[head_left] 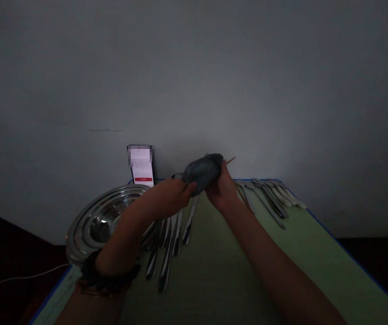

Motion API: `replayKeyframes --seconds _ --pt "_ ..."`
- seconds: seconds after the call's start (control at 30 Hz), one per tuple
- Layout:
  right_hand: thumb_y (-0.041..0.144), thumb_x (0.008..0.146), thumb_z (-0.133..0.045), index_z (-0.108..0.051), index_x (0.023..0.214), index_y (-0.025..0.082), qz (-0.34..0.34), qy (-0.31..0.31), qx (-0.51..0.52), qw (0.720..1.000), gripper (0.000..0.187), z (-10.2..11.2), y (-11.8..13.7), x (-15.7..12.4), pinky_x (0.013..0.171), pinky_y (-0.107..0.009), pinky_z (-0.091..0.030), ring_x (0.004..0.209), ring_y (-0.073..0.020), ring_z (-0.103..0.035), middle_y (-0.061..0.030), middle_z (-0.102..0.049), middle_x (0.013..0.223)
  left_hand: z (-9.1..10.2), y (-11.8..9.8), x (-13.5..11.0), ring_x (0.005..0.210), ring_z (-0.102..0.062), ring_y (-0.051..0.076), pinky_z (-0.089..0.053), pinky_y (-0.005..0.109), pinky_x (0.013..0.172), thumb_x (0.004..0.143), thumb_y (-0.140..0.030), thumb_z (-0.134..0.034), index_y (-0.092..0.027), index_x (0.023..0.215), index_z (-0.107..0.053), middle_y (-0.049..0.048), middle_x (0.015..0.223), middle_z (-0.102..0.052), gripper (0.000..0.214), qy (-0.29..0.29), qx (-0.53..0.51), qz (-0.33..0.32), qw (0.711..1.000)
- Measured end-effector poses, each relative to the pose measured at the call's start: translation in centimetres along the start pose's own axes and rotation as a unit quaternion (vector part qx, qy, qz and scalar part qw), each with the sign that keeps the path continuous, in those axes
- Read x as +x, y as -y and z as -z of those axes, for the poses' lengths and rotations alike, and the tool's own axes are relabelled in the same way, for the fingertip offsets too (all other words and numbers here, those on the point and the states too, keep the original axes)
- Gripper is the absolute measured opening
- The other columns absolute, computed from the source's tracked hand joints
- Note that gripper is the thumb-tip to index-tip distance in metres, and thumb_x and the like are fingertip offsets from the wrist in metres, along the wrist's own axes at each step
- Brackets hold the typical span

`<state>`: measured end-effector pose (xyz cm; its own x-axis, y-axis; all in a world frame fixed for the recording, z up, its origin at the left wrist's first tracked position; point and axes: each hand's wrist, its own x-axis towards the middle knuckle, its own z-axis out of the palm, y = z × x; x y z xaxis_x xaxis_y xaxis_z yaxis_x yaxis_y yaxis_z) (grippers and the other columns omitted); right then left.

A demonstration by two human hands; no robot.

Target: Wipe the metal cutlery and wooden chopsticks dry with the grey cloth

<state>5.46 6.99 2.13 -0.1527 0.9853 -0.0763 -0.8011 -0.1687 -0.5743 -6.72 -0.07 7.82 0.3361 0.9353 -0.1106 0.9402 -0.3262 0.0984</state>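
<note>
A dark grey checked cloth (pixel 202 174) is bunched between my two hands above the far part of the table. My left hand (pixel 177 194) is closed on the cloth's left and lower edge. Against its right end, my right hand (pixel 224 187) has its fingers closed, partly hidden by the cloth. A thin, light brown stick-like thing (pixel 231 160) pokes out to the right beside my right fingers; the rest of it is covered. Below my left hand lie several shiny table knives (pixel 167 257) with their handles towards me.
Nested steel bowls (pixel 79 230) stand at the left, partly behind my left arm. A lit phone (pixel 143 164) leans on the wall (pixel 194 81). Several utensils (pixel 271 198), some white-handled, lie at the far right of the green table (pixel 221 280). A white cable (pixel 25 276) runs at the left.
</note>
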Motion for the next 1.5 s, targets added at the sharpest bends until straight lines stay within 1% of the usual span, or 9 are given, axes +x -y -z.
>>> replayKeyframes --seconds 0.17,0.23,0.33,0.47,0.6,0.8,1.1,1.27,1.5 --pt "0.049 0.086 -0.039 -0.061 0.091 0.020 0.014 -0.037 -0.011 0.999 0.036 0.2 -0.2 0.0 0.076 -0.027 -0.051 0.079 -0.0120 -0.062 -0.0013 -0.067 0.088 -0.5 1.1 -0.1 0.058 -0.054 0.016 -0.037 0.026 0.054 0.085 -0.024 -0.034 -0.012 0.101 -0.058 0.0081 0.074 -0.060 0.032 -0.008 0.082 -0.101 0.991" --pt "0.052 0.084 -0.041 -0.060 0.091 0.019 0.028 -0.028 -0.019 0.999 0.039 0.0 -0.4 -0.4 0.077 -0.030 -0.051 0.080 -0.0132 -0.062 -0.0028 -0.067 0.091 -0.6 1.4 0.0 0.060 -0.055 0.017 -0.037 0.026 0.053 0.084 -0.024 -0.034 -0.012 0.101 -0.058 0.0089 0.075 -0.060 0.032 -0.012 0.074 -0.094 0.993" --pt "0.053 0.080 -0.047 -0.060 0.095 0.018 0.064 0.004 -0.047 0.997 0.039 -0.5 -0.5 -1.0 0.080 -0.032 -0.051 0.083 -0.0142 -0.062 -0.0042 -0.066 0.098 -0.4 1.3 0.0 0.054 -0.055 0.016 -0.039 0.025 0.050 0.088 -0.036 -0.026 -0.012 0.084 -0.059 0.0068 0.066 -0.059 0.041 0.017 -0.051 -0.015 0.998" --pt "0.034 0.079 -0.056 -0.060 0.093 0.017 0.093 0.014 -0.069 0.993 0.023 -0.6 -0.4 -1.1 0.084 -0.032 -0.049 0.079 -0.0126 -0.062 -0.0020 -0.067 0.092 -0.2 0.7 -0.3 0.042 -0.054 0.013 -0.040 0.023 0.043 0.087 -0.056 -0.019 -0.015 0.067 -0.053 0.0027 0.054 -0.055 0.057 0.077 -0.208 0.079 0.972" --pt "0.019 0.077 -0.055 -0.061 0.084 0.015 0.089 -0.007 -0.047 0.995 0.010 0.0 -0.1 -0.5 0.086 -0.032 -0.049 0.076 -0.0119 -0.062 -0.0008 -0.068 0.082 0.0 0.6 -0.7 0.045 -0.057 0.013 -0.040 0.021 0.044 0.085 -0.052 -0.032 -0.016 0.066 -0.053 0.0022 0.055 -0.060 0.046 0.107 -0.191 0.046 0.975" --pt "0.006 0.073 -0.051 -0.062 0.081 0.017 0.066 -0.010 -0.031 0.997 0.018 0.3 0.2 0.1 0.087 -0.034 -0.048 0.074 -0.0122 -0.063 0.0020 -0.068 0.070 1.0 1.1 -1.6 0.058 -0.062 0.014 -0.043 0.021 0.054 0.084 -0.041 -0.039 -0.015 0.067 -0.057 0.0048 0.065 -0.068 0.036 0.133 -0.184 -0.002 0.974" --pt "0.008 0.073 -0.056 -0.063 0.081 0.015 0.062 -0.022 -0.033 0.997 0.012 0.4 0.1 0.1 0.086 -0.032 -0.049 0.073 -0.0113 -0.064 0.0006 -0.070 0.077 1.1 0.5 -2.1 0.056 -0.060 0.014 -0.038 0.022 0.050 0.084 -0.041 -0.040 -0.017 0.074 -0.059 0.0021 0.065 -0.066 0.032 0.113 -0.152 -0.007 0.982" --pt "0.025 0.081 -0.054 -0.062 0.086 0.014 0.048 -0.022 -0.021 0.998 0.014 -0.2 0.2 -0.4 0.088 -0.030 -0.048 0.078 -0.0110 -0.063 -0.0027 -0.069 0.088 0.7 0.9 -2.1 0.056 -0.056 0.014 -0.036 0.024 0.050 0.085 -0.046 -0.036 -0.019 0.078 -0.059 0.0025 0.066 -0.063 0.037 0.043 -0.089 -0.010 0.995" --pt "0.030 0.085 -0.049 -0.063 0.085 0.014 0.029 -0.017 -0.020 0.999 0.021 -0.5 -0.3 -0.7 0.085 -0.030 -0.050 0.079 -0.0123 -0.063 -0.0050 -0.068 0.091 1.1 0.2 -2.1 0.043 -0.054 0.013 -0.037 0.023 0.042 0.083 -0.061 -0.030 -0.016 0.073 -0.058 0.0005 0.050 -0.057 0.054 0.089 -0.171 0.051 0.980"
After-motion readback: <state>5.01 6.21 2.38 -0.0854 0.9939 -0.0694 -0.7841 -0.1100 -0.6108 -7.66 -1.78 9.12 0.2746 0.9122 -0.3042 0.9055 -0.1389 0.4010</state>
